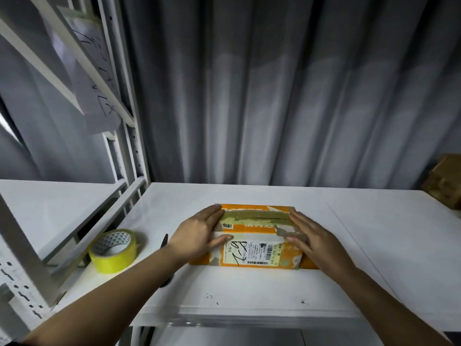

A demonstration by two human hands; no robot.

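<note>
Left hand [199, 233] and right hand [314, 237] press flat, fingers straight, on opposite ends of the box [257, 219], probably holding its flaps shut. Tape [113, 250] sits handy by the table [249, 290] left edge.

A yellow tape roll [113, 250] lies on the white shelf [249, 290]; a brown box [445, 183] sits at its right edge.

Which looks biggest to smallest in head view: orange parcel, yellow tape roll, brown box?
1. orange parcel
2. yellow tape roll
3. brown box, but it is cut off at the frame edge and farther back, so 2 versus 3 is unsure.
</note>
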